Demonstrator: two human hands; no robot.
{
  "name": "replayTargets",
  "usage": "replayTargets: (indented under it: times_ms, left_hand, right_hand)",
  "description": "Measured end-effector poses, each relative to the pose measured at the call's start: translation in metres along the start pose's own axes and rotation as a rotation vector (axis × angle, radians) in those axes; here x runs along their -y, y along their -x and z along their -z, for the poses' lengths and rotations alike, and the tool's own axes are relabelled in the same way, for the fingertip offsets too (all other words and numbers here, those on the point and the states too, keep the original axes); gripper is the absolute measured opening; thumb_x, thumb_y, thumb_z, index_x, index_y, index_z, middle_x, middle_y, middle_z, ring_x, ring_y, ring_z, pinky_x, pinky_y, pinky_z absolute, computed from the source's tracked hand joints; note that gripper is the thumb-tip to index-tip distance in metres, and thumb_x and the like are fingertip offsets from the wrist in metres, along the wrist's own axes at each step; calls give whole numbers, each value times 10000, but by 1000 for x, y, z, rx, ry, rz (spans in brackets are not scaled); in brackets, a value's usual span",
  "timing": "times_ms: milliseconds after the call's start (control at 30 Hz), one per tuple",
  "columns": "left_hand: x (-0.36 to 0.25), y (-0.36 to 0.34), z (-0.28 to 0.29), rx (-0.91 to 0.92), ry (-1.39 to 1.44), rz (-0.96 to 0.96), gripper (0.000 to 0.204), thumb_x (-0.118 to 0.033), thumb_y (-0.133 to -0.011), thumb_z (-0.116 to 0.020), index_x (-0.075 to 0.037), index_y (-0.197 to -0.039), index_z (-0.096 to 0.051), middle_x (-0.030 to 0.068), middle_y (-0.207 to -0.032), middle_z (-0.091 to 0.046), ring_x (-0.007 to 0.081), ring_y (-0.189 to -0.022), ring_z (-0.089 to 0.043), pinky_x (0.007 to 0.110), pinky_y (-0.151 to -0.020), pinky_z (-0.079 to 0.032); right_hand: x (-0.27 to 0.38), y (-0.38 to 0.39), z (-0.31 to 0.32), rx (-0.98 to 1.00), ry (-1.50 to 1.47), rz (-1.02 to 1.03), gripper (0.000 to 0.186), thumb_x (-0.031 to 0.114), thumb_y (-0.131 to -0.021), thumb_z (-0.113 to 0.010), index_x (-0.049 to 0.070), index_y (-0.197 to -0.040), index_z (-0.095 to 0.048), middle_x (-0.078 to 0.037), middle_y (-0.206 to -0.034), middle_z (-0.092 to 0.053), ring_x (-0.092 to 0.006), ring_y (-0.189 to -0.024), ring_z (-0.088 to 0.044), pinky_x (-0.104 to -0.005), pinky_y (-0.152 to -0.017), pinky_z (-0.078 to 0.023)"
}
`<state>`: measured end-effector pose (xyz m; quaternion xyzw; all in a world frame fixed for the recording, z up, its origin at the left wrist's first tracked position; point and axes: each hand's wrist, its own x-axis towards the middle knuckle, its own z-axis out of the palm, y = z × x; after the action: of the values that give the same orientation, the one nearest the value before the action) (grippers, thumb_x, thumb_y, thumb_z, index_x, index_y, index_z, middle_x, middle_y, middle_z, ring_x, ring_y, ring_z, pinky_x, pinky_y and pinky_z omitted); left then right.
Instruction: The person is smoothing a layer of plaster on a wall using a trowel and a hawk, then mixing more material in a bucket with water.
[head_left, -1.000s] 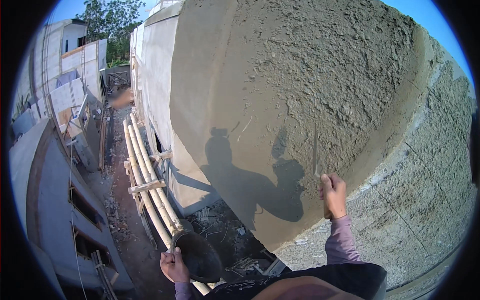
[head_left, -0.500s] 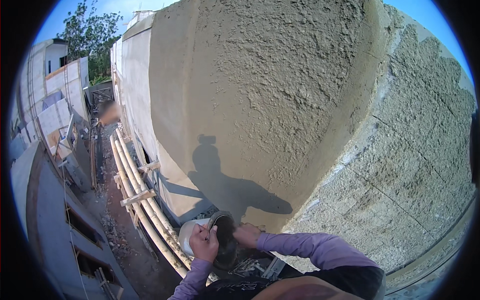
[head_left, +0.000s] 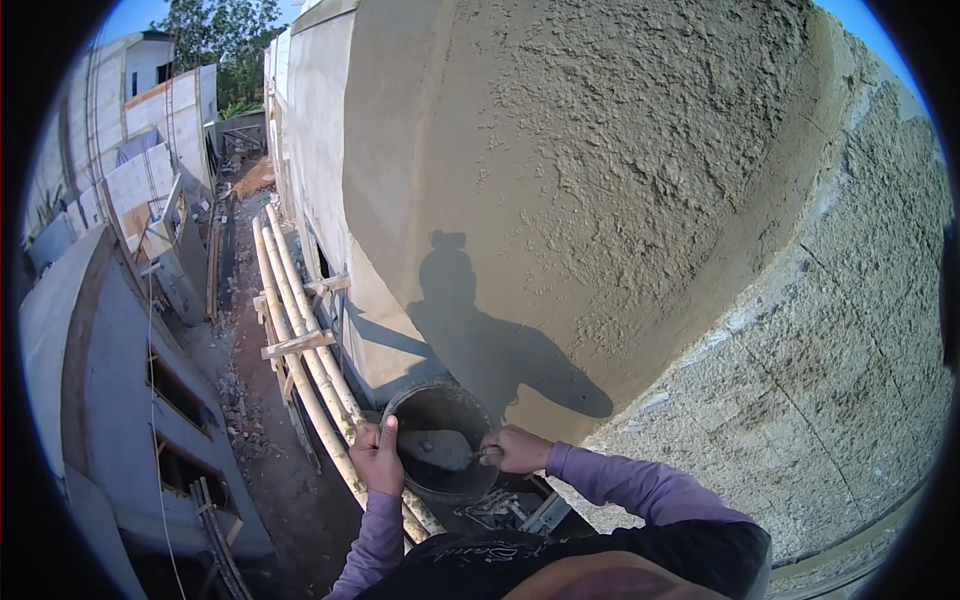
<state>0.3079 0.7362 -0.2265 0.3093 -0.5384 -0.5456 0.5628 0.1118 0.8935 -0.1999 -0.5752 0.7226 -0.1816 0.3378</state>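
My left hand (head_left: 377, 458) is closed on the rim of a dark round bucket (head_left: 440, 402), thumb pointing up. The bucket's mouth faces me, showing its dim inside. In my right hand (head_left: 518, 449) is the handle of a trowel, and its flat grey trowel blade (head_left: 442, 449) lies inside the bucket. How much the bucket holds is hard to tell. Behind it rises a wall (head_left: 400, 215) with wet grey plaster, smooth at the left and rough on the upper right, bearing my shadow.
Long bamboo poles (head_left: 305, 350) with wooden crosspieces (head_left: 298, 344) run along the left, high above a rubble-strewn passage (head_left: 240, 400). To the right a rough plastered wall (head_left: 800, 380) meets the first at a corner. A lower grey building (head_left: 130, 370) stands far left.
The bucket has turned from a steep tilt so its inside shows, and the trowel blade has come into sight. The view has shifted, moving the wall rightward. A white surface behind the bucket no longer shows.
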Motion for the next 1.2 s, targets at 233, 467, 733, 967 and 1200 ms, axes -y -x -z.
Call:
replayTargets:
  times_ms: [233,467,733,967,1200]
  left_hand:
    - [-3,0,65,-153,-47,45,519,-108,-866,-689,-48,-551,-281,-19,-646,-296,81,-619,-276,275,-548,-252]
    - [-3,-7,113,-276,-422,-79,535,-137,-875,-673,-15,-550,-265,14,-632,-274,110,-615,-269,303,-550,-233]
    - [15,-16,117,-290,-400,11,480,-55,-840,-681,-14,-555,-297,19,-663,-311,113,-602,-300,298,-550,-274]
    - [33,-13,56,2,-351,28,454,-78,-832,-699,-20,-552,-346,4,-647,-351,101,-603,-328,291,-546,-297]
    - [9,26,-34,318,-328,-168,336,-54,-778,-726,31,-568,-478,93,-633,-409,226,-513,-393,364,-487,-319]
  right_hand:
    - [113,-13,134,-282,270,384,271,208,-735,-729,-13,-830,-606,-185,-755,-619,-375,-719,-597,-408,-637,-462]
    - [242,-55,335,-60,-121,489,158,135,-891,-629,-21,-871,-618,-72,-689,-626,-92,-523,-579,-197,-488,-476]
    - [119,-48,381,-1385,-362,434,253,237,-981,-458,35,-850,-535,-22,-641,-539,-86,-491,-499,-234,-421,-410]
    - [-17,32,45,-532,-98,-326,233,180,-801,-571,-39,-877,-599,-165,-719,-622,-318,-703,-624,-375,-675,-484]
    - [-56,-13,-84,-175,498,-246,262,191,-695,-657,1,-876,-651,-229,-897,-639,-372,-839,-652,-451,-733,-528]
